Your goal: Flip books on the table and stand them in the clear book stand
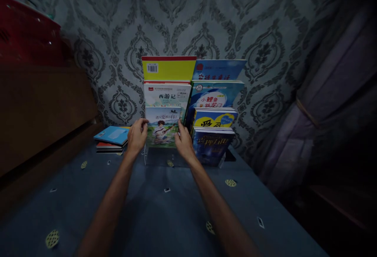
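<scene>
While dark blue cloth (pixel 147 217) fills the foreground, the left hand (pixel 137 136) and the right hand (pixel 185 141) flank a small upright guitar-cover book (pixel 161 131). The left fingers are bent against its left edge; the right thumb lies by the opposite edge with the fingers alongside, so that both hands grasp it between them. It sits at the front of the left column of a clear rack (pixel 161 158); whether its lower edge bears on the rack cannot be told.

Beside it, the right column opens with a navy book (pixel 210 147), then a yellow-and-blue book (pixel 210 119). To the left of the rack lies a low stack of books (pixel 112 135), light blue uppermost. Farther back rise a white book (pixel 154 89) and a taller yellow book (pixel 173 68). Patterned wallpaper (pixel 113 53) closes the background, with a tied curtain (pixel 294 139) at right.
</scene>
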A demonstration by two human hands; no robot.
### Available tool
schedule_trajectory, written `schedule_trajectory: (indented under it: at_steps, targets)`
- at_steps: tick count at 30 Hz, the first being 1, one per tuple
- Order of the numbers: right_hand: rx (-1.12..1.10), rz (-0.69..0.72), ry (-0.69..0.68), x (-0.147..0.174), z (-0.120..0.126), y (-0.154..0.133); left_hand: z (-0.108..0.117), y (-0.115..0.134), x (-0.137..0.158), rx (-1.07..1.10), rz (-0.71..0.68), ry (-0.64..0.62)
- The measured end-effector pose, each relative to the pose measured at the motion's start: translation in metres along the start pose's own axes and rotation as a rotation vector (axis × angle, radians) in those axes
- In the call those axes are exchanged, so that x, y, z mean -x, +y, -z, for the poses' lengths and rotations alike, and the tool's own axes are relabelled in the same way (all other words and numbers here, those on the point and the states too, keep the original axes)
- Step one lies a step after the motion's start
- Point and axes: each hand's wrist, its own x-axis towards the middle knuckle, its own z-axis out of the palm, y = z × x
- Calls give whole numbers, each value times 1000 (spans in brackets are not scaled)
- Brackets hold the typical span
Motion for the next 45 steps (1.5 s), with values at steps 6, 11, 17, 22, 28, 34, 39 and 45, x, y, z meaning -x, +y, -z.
schedule_trajectory:
  at_steps: [6, 11, 17, 22, 28, 34, 39, 45]
  targets:
    - [-65, 15, 82, -2, 9, -3, 1, 2, -1, -23, -25, 20]
    - [-89, 21, 131, -3, 13, -8, 4, 3, -2, -17, -76, 39]
    - [-104, 34, 166, -5, 14, -11, 9, 8, -3, 16, -93, 43]
    - [-135, 29, 169, -5, 16, -13, 13, 13, -3, 58, -108, 52]
    - [-154, 32, 171, -6, 22, -20, 16, 15, -3, 121, -123, 85]
    - [-119, 85, 187, -8, 34, -35, 2, -17, -9, 289, 16, 181]
    - [-105, 142, 209, -8, 43, -54, -12, -71, 1, -211, 298, -4]
    - [-117, 164, 200, -8, 50, -66, -24, -109, 28, -496, 463, -155]
